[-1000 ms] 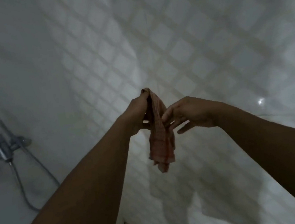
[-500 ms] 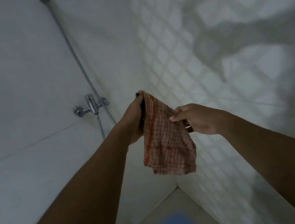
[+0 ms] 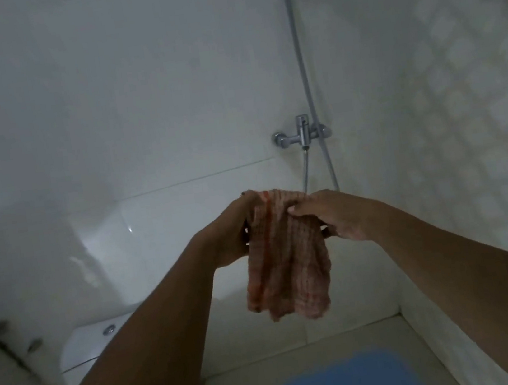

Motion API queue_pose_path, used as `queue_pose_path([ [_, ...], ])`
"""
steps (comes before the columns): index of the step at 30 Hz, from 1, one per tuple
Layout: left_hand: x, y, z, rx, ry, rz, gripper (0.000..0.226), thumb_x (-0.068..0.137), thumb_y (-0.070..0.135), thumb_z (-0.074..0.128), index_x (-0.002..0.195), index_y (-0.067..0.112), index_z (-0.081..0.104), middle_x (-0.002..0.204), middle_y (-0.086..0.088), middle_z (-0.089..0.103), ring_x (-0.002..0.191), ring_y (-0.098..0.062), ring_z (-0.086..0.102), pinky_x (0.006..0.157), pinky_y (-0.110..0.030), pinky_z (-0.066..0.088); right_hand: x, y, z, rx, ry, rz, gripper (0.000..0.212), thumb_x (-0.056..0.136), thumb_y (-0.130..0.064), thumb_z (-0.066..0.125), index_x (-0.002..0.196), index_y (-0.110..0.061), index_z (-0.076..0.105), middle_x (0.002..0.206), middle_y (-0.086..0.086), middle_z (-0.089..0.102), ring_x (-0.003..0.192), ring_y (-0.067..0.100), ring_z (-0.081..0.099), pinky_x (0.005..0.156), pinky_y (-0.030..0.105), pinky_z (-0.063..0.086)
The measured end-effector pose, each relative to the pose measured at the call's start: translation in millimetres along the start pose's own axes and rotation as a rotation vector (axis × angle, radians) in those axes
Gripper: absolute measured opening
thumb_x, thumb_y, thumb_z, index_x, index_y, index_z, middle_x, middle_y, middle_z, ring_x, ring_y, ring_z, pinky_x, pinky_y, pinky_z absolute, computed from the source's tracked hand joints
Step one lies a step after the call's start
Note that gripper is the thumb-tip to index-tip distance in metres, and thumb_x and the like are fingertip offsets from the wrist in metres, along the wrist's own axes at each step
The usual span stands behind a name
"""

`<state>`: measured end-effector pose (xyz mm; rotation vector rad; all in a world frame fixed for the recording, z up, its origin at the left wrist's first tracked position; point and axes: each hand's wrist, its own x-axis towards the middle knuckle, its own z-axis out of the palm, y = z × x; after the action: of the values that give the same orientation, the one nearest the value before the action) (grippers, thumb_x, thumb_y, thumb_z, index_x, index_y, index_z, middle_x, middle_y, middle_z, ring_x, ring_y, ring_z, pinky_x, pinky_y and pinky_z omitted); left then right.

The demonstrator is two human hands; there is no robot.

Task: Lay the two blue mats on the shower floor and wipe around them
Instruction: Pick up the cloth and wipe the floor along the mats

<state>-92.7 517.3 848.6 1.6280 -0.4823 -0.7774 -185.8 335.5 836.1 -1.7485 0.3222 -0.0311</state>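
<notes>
Left hand [image 3: 235, 231], right hand [image 3: 336, 216] both grasping cloth [image 3: 285, 259]; mat [image 3: 347, 381] at 6 o'clock. Advice: bunch cloth firmly, wipe floor beside mat.

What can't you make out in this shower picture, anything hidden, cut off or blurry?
- Blue mat: head view, cut off by the bottom edge; a second mat is not in view.
- Left hand: its fingers hidden behind the checked cloth it grips with the right hand.
- Shower hose: runs off the top edge; no shower head visible.
- Toilet tank: blurred, partly covered by the left arm.
</notes>
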Motion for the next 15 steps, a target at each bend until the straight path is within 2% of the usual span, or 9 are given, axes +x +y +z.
queue_pose_path([
  [1, -7.5, -8.8, -15.5, 0.033, -0.003, -0.006, 0.018, 0.097, 0.026, 0.054, 0.103, 0.012, 0.064, 0.099, -0.008, 0.063, 0.089, -0.023, 0.061, 0.074, -0.035, 0.054, 4.0, -4.7, 14.1, 0.009, 0.019, -0.025, 0.019, 0.094, -0.028, 0.065, 0.099, -0.012, 0.074, 0.106, 0.010, 0.075, 0.099, 0.024, 0.070, 0.087, 0.035, 0.054],
  [3, -21.1, -26.6, -41.3, 0.058, -0.022, -0.016, 0.028, 0.095, 0.012, 0.063, 0.123, 0.008, 0.062, 0.114, -0.014, 0.067, 0.100, -0.029, 0.066, 0.083, -0.039, 0.059, 10.2, -12.2, 40.9, 0.006, 0.022, -0.075, 0.017, 0.096, -0.026, 0.062, 0.102, -0.016, 0.075, 0.107, 0.011, 0.075, 0.101, 0.027, 0.071, 0.093, 0.038, 0.055],
  [5, -31.1, -43.3, -61.4, 0.026, 0.024, -0.025, 0.043, 0.090, 0.003, 0.069, 0.131, 0.003, 0.057, 0.122, -0.018, 0.068, 0.108, -0.034, 0.068, 0.087, -0.043, 0.060, 15.9, -14.5, 66.1, -0.027, -0.017, -0.118, 0.017, 0.096, -0.024, 0.062, 0.105, -0.019, 0.075, 0.109, 0.011, 0.075, 0.106, 0.032, 0.070, 0.099, 0.045, 0.054],
  [7, -38.8, -55.2, -77.7, -0.001, 0.105, -0.029, 0.054, 0.089, 0.003, 0.072, 0.138, 0.004, 0.049, 0.123, -0.020, 0.067, 0.108, -0.036, 0.068, 0.084, -0.045, 0.060, 20.8, -13.9, 86.3, -0.023, -0.076, -0.095, 0.018, 0.095, -0.024, 0.064, 0.108, -0.017, 0.074, 0.112, 0.016, 0.073, 0.110, 0.040, 0.067, 0.101, 0.051, 0.052],
  [8, -42.2, -59.5, -84.9, 0.005, 0.142, -0.033, 0.055, 0.091, 0.005, 0.070, 0.140, 0.007, 0.046, 0.122, -0.020, 0.066, 0.106, -0.036, 0.068, 0.081, -0.046, 0.059, 21.4, -14.2, 95.0, -0.001, -0.098, -0.063, 0.019, 0.095, -0.022, 0.065, 0.111, -0.014, 0.072, 0.113, 0.017, 0.073, 0.109, 0.039, 0.068, 0.100, 0.050, 0.053],
  [11, -49.6, -69.1, -105.8, 0.009, 0.230, -0.036, 0.057, 0.098, 0.010, 0.064, 0.146, 0.018, 0.036, 0.125, -0.019, 0.061, 0.104, -0.033, 0.065, 0.079, -0.046, 0.058, 25.1, -14.2, 112.9, 0.071, -0.079, 0.030, 0.029, 0.091, -0.012, 0.069, 0.118, -0.008, 0.060, 0.116, 0.018, 0.069, 0.103, 0.031, 0.070, 0.093, 0.042, 0.057],
  [15, -56.9, -78.3, -120.3, 0.090, 0.321, 0.055, 0.059, 0.103, 0.019, 0.059, 0.151, 0.035, 0.028, 0.123, -0.013, 0.059, 0.105, -0.026, 0.064, 0.080, -0.049, 0.059, 29.6, -12.5, 132.2, 0.091, 0.040, 0.049, 0.042, 0.091, -0.006, 0.068, 0.125, -0.018, 0.045, 0.111, 0.010, 0.059, 0.095, 0.023, 0.063, 0.067, 0.031, 0.058],
])
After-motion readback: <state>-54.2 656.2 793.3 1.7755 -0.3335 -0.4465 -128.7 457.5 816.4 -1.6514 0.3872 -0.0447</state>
